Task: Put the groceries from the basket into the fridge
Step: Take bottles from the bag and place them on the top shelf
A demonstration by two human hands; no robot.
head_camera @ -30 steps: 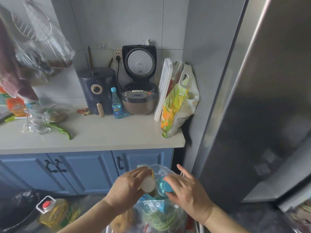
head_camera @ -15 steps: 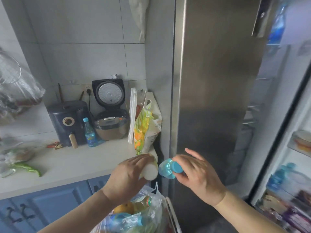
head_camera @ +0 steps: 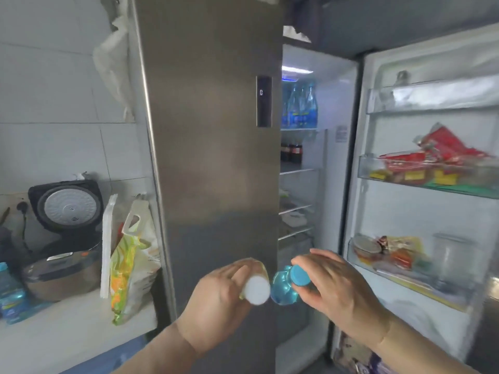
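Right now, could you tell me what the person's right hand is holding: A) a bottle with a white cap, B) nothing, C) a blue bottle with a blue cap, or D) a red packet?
C: the right hand grips a blue bottle by its blue cap, while the left hand holds the white-capped bottle.

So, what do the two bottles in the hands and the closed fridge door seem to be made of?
Blue bottle, in the right hand: likely clear tinted plastic; light passes through, matte blue cap.
Yellowish bottle, in the left hand: probably plastic, mostly hidden; white cap.
Fridge door: seemingly brushed steel, dull grey sheen.
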